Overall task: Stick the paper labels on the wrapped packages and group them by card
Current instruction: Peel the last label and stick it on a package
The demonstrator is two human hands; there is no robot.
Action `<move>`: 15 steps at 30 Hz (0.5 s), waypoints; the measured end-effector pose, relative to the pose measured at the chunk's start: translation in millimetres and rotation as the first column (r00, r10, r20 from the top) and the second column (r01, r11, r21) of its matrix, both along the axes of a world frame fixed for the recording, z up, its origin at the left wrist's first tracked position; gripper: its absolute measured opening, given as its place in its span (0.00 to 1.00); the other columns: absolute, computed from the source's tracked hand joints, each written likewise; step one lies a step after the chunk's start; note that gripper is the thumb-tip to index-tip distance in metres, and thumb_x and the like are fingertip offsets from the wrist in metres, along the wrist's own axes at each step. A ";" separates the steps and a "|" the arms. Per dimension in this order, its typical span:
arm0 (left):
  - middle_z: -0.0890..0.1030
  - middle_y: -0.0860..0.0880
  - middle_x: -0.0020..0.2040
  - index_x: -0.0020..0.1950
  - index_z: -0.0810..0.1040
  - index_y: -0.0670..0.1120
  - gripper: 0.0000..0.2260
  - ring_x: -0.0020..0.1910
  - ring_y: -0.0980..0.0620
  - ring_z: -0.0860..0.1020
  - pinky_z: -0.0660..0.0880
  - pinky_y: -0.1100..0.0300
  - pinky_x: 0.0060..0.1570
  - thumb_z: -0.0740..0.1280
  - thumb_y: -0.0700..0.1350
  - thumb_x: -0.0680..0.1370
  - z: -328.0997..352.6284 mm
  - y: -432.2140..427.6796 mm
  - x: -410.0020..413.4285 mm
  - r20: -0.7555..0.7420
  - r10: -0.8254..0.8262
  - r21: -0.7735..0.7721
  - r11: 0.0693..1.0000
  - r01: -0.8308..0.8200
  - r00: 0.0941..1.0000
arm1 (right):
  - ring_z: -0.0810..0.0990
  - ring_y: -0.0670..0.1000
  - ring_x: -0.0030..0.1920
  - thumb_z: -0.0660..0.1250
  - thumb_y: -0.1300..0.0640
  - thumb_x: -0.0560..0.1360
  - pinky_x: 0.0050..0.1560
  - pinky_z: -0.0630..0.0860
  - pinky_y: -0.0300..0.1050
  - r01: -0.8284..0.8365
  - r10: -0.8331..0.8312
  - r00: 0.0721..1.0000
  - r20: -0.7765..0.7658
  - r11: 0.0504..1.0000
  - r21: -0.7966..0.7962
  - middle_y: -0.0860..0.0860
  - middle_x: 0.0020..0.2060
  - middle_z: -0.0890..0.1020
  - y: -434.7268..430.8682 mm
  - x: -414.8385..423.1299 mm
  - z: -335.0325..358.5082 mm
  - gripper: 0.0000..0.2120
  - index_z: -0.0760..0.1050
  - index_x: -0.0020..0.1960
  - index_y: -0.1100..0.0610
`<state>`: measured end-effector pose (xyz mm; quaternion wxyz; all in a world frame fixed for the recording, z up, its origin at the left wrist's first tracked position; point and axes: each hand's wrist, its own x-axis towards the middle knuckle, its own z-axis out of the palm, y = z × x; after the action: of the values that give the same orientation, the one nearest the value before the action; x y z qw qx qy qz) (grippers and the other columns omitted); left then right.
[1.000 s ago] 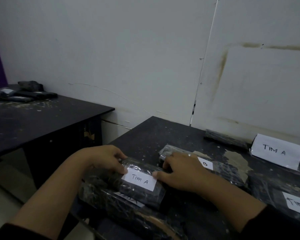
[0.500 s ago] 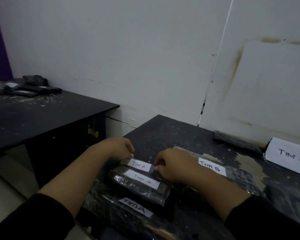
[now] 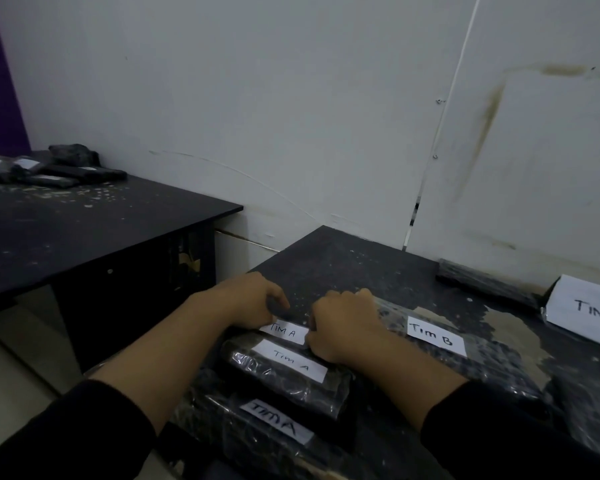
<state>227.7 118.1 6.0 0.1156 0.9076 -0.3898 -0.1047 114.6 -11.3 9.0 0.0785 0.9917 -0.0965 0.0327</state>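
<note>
Paper label [image 3: 284, 332]: L hand [image 3: 250, 299] & R hand [image 3: 343, 327] grip curled, pinching its ends.

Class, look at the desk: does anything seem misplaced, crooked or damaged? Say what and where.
A Tim B package lies between the Tim A stack and the TIM A card, so it looks misgrouped. Right of it, the desk has a pale patch where its dark surface peeled.

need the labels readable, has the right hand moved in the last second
Yes. The right hand has shifted left, off the white paper label marked Tim B, which now shows whole.
</note>
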 end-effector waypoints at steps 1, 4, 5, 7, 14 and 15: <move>0.73 0.50 0.61 0.58 0.78 0.60 0.14 0.60 0.49 0.74 0.72 0.52 0.61 0.69 0.46 0.74 -0.2 -1.0 0.0 0.012 -0.012 0.003 1.000 0.012 1.000 | 0.74 0.56 0.54 0.63 0.47 0.74 0.61 0.60 0.54 0.004 -0.004 1.000 0.003 1.000 0.000 0.52 0.51 0.76 0.1 0.6 -0.6 0.10 0.77 0.50 0.51; 0.70 0.51 0.57 0.57 0.78 0.63 0.13 0.58 0.50 0.72 0.71 0.57 0.56 0.68 0.49 0.75 -1.5 -2.6 -0.3 0.048 -0.050 0.034 0.998 0.048 0.998 | 0.73 0.56 0.54 0.62 0.47 0.74 0.60 0.60 0.55 0.006 -0.005 1.000 0.009 0.999 -0.045 0.53 0.51 0.76 1.1 2.5 -2.2 0.11 0.76 0.49 0.52; 0.69 0.51 0.55 0.57 0.78 0.63 0.13 0.58 0.50 0.71 0.70 0.57 0.56 0.68 0.50 0.75 -2.0 -3.2 -0.8 0.058 -0.059 0.043 0.997 0.056 0.997 | 0.73 0.57 0.54 0.61 0.47 0.74 0.60 0.60 0.55 0.005 -0.005 1.000 0.003 0.998 -0.059 0.53 0.52 0.76 1.8 3.3 -2.6 0.11 0.76 0.50 0.52; 0.67 0.52 0.52 0.57 0.78 0.64 0.12 0.58 0.49 0.70 0.70 0.55 0.58 0.69 0.52 0.74 -3.2 -3.7 -2.1 0.077 -0.071 0.047 0.997 0.067 0.995 | 0.72 0.57 0.55 0.61 0.47 0.74 0.61 0.59 0.55 0.002 -0.003 1.000 -0.017 0.998 -0.066 0.53 0.52 0.75 2.7 4.5 -3.1 0.12 0.75 0.51 0.52; 0.69 0.50 0.58 0.59 0.77 0.62 0.14 0.61 0.47 0.69 0.70 0.51 0.61 0.69 0.50 0.74 -3.1 -5.3 -4.3 0.099 -0.081 0.057 0.996 0.075 0.992 | 0.72 0.56 0.55 0.64 0.46 0.73 0.61 0.58 0.55 0.027 -0.025 0.998 -0.053 0.999 0.041 0.52 0.52 0.76 2.1 10.4 -1.9 0.11 0.76 0.52 0.50; 0.69 0.49 0.59 0.59 0.76 0.61 0.15 0.62 0.47 0.68 0.69 0.50 0.62 0.69 0.50 0.74 -2.8 -6.0 -4.2 0.095 -0.078 0.054 0.996 0.073 0.992 | 0.73 0.56 0.55 0.64 0.47 0.72 0.61 0.58 0.54 0.036 -0.033 0.998 -0.044 0.998 0.050 0.52 0.51 0.76 2.5 11.8 -2.0 0.11 0.76 0.51 0.50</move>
<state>223.5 112.1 3.2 0.0697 0.8988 -0.4262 -0.0746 126.4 -8.8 7.1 0.0559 0.9920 -0.1126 0.0073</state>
